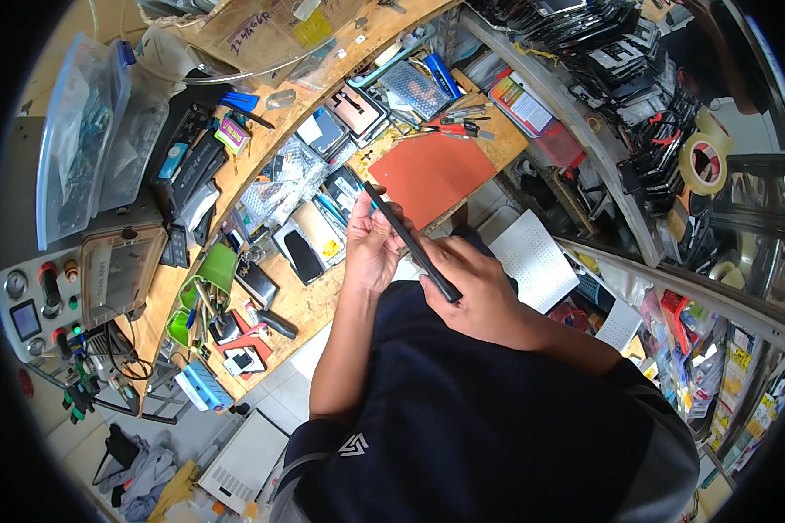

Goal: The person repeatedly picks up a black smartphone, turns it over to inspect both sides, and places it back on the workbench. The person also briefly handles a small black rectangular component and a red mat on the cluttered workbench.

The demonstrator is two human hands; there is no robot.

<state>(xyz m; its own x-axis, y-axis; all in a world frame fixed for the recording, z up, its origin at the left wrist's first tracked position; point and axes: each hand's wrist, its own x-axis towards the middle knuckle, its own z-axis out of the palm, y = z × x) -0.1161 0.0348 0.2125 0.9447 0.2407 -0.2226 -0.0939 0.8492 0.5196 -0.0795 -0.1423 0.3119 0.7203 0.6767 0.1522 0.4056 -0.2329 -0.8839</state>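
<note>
A thin, dark slab that looks like a smartphone is held up in front of my chest, seen nearly edge-on and tilted. My left hand grips its upper left end, with thumb and fingers bent around it. At the lower right end, my right hand is closed on the same phone. The phone's flat faces are mostly hidden from this angle. Beyond the hands, a reddish-brown mat lies on the wooden workbench. Left of my left hand, a dark-screened phone lies on the bench.
Bubble-wrapped parts crowd the bench's left side, near a green tool holder. Pliers and screwdrivers lie behind the mat. A rack of phone parts and a tape roll stand right. A white perforated chair is beside me.
</note>
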